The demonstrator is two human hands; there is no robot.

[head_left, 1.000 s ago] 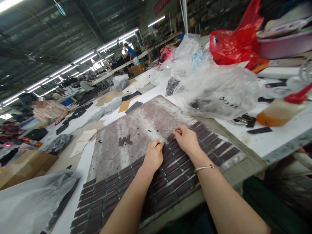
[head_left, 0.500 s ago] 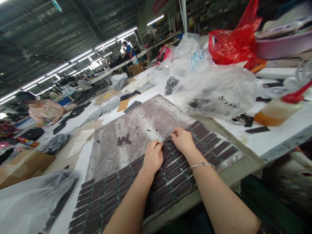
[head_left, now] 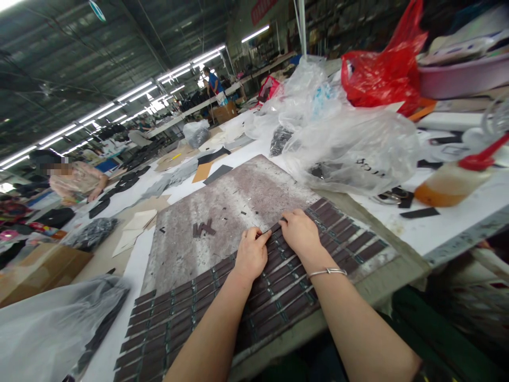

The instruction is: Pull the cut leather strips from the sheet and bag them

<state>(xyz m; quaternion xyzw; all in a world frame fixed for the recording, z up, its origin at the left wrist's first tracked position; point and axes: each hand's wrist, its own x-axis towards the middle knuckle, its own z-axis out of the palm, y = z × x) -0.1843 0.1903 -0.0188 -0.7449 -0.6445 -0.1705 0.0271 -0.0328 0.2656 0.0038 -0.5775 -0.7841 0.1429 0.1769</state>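
Observation:
Rows of dark brown strips (head_left: 159, 323) lie along the near side of a stained grey-brown board (head_left: 234, 201). At the upper edge of these rows, my left hand (head_left: 252, 253) has its fingertips on one dark strip, index finger extended along it. My right hand (head_left: 299, 231), a silver bangle at its wrist, pinches the same strip at its right end. The two hands are a short gap apart. A small pile of loose dark pieces (head_left: 204, 228) rests on the board to the left of my hands, with tiny scraps scattered beyond.
Clear plastic bags (head_left: 353, 148), a red bag (head_left: 384, 74) and a bottle of amber liquid (head_left: 449, 185) are at the right. A cardboard box (head_left: 43, 268) and grey plastic bag (head_left: 51, 323) stand left. A person (head_left: 77, 178) works further off.
My left index finger has stretched out further along the strip. My right hand has lowered slightly, its fingers flatter over the strip. The view has shifted a little.

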